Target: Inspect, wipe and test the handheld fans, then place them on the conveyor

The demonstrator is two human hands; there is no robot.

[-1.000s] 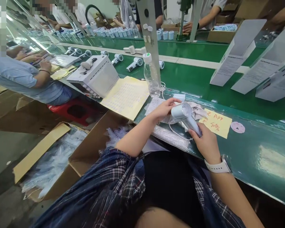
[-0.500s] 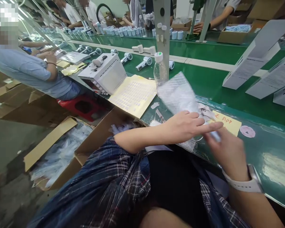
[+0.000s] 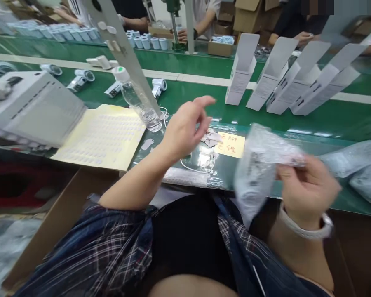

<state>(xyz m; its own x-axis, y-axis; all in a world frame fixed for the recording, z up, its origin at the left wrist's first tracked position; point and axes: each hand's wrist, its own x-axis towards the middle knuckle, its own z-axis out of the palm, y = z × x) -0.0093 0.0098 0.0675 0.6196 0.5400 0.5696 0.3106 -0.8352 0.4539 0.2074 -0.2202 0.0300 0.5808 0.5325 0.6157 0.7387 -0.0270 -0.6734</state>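
Observation:
My right hand (image 3: 309, 189) pinches the edge of a translucent bubble-wrap bag (image 3: 255, 173), which hangs to the left of the fingers over the bench's front edge. The bag is blurred, and I cannot make out what is inside. My left hand (image 3: 188, 126) is raised above the bench with its index finger out and the others loosely bent, holding nothing. Below and beside it lie a white cable (image 3: 198, 170), a crumpled grey-white piece (image 3: 210, 138) and a yellow note with red handwriting (image 3: 231, 144). A flat strip of bubble wrap (image 3: 185, 176) lies along the front edge.
Bubble-wrapped packets (image 3: 352, 159) lie at the right. Upright white boxes (image 3: 239, 86) with raised flaps stand on the green belt (image 3: 198, 95). To the left are a water bottle (image 3: 139, 103), a metal post (image 3: 126, 53), a sticker sheet (image 3: 105, 136) and a white case (image 3: 37, 107). Co-workers stand opposite.
The view has swung right. My hands have come apart: the right has moved away to the right with the bag, while the left is raised and empty.

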